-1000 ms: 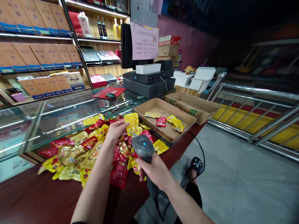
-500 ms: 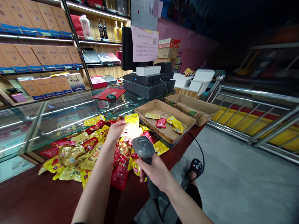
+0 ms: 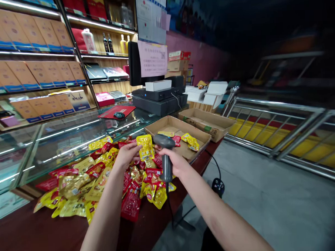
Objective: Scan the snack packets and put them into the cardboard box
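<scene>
My left hand (image 3: 129,153) pinches a yellow snack packet (image 3: 145,146) by its left edge and holds it upright over the pile. Wrapped around the handle of a dark grey barcode scanner (image 3: 166,166) is my right hand (image 3: 174,163). The scanner's head is just right of the packet, and its cable hangs down past the table edge. Below both hands spreads a heap of red, yellow and gold snack packets (image 3: 103,180) on the dark red table (image 3: 30,238).
Two shallow cardboard boxes stand behind the hands; the nearer box (image 3: 195,133) holds a few packets, the farther box (image 3: 225,123) sits beside it. A glass counter (image 3: 59,141) borders the pile. Behind are a monitor (image 3: 134,64), a mouse (image 3: 119,115) and a metal railing (image 3: 277,106).
The scanner has been raised and shifted toward the boxes, its head now beside the packet. The bright light on the packet is gone. My left hand still holds the packet; the view has shifted slightly.
</scene>
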{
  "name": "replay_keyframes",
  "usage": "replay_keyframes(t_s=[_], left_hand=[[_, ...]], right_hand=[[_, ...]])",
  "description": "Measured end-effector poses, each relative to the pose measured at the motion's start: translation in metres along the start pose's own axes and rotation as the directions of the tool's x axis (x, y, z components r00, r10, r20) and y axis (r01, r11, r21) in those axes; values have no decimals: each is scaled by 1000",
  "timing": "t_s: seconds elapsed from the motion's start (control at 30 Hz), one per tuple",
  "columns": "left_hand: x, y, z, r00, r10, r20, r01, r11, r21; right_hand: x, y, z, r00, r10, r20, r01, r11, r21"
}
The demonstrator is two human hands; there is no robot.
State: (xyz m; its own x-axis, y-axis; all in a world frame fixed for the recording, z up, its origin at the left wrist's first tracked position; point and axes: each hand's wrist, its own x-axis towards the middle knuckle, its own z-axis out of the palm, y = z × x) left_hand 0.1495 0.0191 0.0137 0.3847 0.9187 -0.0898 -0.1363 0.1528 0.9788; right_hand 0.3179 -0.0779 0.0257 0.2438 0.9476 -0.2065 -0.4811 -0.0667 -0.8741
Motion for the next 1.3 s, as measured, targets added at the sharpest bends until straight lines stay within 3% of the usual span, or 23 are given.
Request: replay_keyframes(t_s=[0.13, 0.37, 0.5, 0.67, 0.83, 0.93, 1.03, 1.17, 1.3], left_hand=[[-2, -1, 2, 1000, -25, 7, 25, 999, 25], [15, -10, 23, 999, -27, 37, 29, 999, -34], [50, 14, 53, 998, 3, 59, -8, 996, 91], [114, 48, 109, 1000, 0, 25, -5, 986, 170], [162, 41, 143, 995, 61, -73, -30, 932, 361], [164, 33, 143, 997, 46, -67, -15, 917, 399], [147, 32, 133, 997, -9, -75, 36, 931, 363], [108, 39, 104, 996, -8, -93, 39, 939, 343], [62, 40, 61, 990, 14, -144, 33, 947, 319]], right_hand=[[22, -7, -5, 974, 194, 120, -209, 970, 122], [30, -32, -22, 955, 257, 148, -278, 950, 141], [49, -70, -34, 963, 229, 140, -251, 954, 165], [88, -124, -50, 980, 190, 59, -196, 972, 126], [122, -152, -81, 980, 192, -57, -186, 977, 101], [127, -151, -95, 973, 183, -137, -173, 981, 84], [120, -140, -93, 975, 173, -142, -163, 983, 83], [98, -118, -69, 980, 187, -64, -183, 981, 66], [75, -89, -34, 975, 218, 44, -219, 975, 30]])
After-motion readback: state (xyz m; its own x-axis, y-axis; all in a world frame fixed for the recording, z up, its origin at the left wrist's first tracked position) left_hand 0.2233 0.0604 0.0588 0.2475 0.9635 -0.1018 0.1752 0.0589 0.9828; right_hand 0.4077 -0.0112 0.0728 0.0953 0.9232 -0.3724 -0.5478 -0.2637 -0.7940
